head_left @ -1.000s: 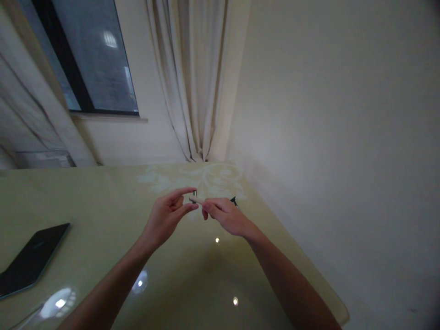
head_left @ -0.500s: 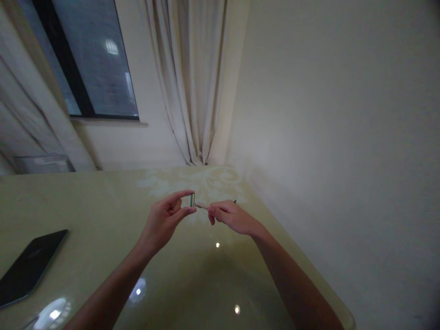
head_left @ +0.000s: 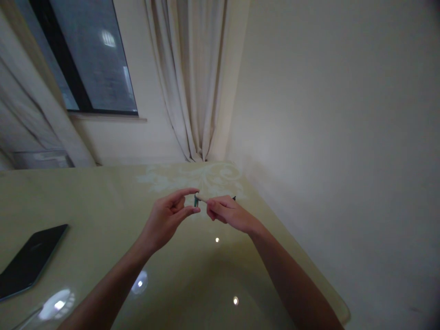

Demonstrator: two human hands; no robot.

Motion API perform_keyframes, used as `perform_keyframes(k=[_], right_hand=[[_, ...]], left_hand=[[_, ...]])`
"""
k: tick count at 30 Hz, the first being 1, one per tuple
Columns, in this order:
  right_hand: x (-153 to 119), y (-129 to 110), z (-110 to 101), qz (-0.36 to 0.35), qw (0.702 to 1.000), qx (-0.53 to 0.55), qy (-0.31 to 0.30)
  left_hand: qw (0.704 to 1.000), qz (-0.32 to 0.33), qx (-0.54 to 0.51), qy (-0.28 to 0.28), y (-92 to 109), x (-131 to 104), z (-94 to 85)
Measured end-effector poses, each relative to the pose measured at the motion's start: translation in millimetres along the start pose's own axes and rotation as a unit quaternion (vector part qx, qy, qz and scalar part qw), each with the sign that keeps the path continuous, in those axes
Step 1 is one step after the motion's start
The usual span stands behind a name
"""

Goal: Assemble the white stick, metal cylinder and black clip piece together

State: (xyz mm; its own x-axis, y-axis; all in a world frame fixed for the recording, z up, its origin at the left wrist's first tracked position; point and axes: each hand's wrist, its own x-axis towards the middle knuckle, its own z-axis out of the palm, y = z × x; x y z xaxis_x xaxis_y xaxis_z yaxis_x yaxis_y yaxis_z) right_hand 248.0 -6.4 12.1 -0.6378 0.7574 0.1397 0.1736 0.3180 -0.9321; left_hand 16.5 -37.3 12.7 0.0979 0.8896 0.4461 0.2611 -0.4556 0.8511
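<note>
Above the table, my left hand (head_left: pixel 168 220) pinches a small, narrow green piece (head_left: pixel 196 201) upright between thumb and fingertip. It looks like a little circuit board, but is too small to be sure. My right hand (head_left: pixel 230 213) is closed around a slim tool (head_left: pixel 202 198) with a pale, brush-like end pointing left. That end overlaps the upper part of the green piece; whether they touch I cannot tell. A dark tip (head_left: pixel 234 198) shows behind my right hand, likely the tool's other end.
The shiny yellowish table (head_left: pixel 103 206) carries a black tablet-like slab (head_left: pixel 34 256) at the left. A plain wall (head_left: pixel 326 137) runs along the table's right edge. Curtains (head_left: pixel 192 82) and a window (head_left: pixel 92 55) stand behind.
The tool's pale end has moved up and left, from beside the green piece to across its upper part. My left hand has shifted slightly right. The view has tilted down a little.
</note>
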Motion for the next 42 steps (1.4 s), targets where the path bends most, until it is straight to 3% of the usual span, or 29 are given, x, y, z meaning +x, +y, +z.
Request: perform_keyframes(k=[4,9,23,42], right_hand=[[-1.9,-1.1,-4.3,0.014,0.999,-0.006,-0.030],[-2.0,-0.8,-6.7,0.006,1.000,0.013,-0.010],[-1.2,2.1,-6.9,0.018,0.998,0.044,-0.031],[-1.8,2.1,-11.1,0.015,0.999,0.020,-0.038]], left_hand=[[1.000,0.006,0.004,0.005,-0.2,-0.9,1.0],[1.000,0.006,0.011,-0.001,0.1,-1.7,3.1],[1.000,-0.002,-0.001,-0.014,4.4,-4.9,6.3],[1.000,-0.012,-0.026,-0.005,11.2,-5.6,3.1]])
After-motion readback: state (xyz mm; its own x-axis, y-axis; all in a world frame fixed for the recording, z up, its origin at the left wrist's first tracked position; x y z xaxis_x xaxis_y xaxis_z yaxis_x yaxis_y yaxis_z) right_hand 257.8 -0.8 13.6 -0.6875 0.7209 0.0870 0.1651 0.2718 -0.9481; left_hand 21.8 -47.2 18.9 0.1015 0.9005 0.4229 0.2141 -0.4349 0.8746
